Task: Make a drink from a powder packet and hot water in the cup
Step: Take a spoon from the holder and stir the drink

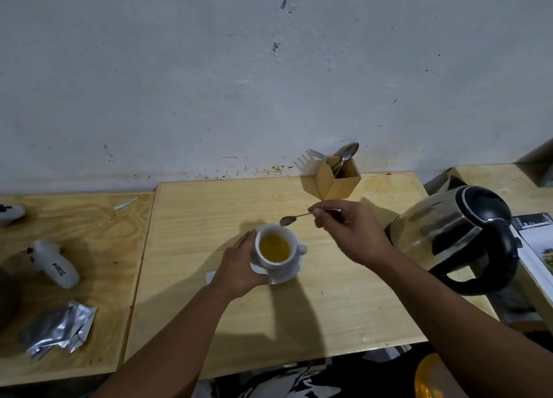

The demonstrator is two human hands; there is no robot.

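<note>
A white cup (285, 265) holding yellow liquid (274, 247) stands on a white saucer (291, 275) in the middle of the wooden table (344, 307). My left hand (239, 267) rests against the cup's left side. My right hand (348, 228) pinches a small metal spoon (291, 219) by its handle, the bowl hovering just above the cup's far rim. A pale packet corner (210, 276) peeks out under my left hand. The steel kettle with black lid and handle (457, 236) stands to the right, close to my right wrist.
A wooden cutlery box (336, 177) with a fork and spoons stands at the wall behind the cup. On the left table lie silver foil packets (59, 330), a torn foil strip (125, 203) and a white handheld device (55, 263). Printed papers (535, 248) lie far right.
</note>
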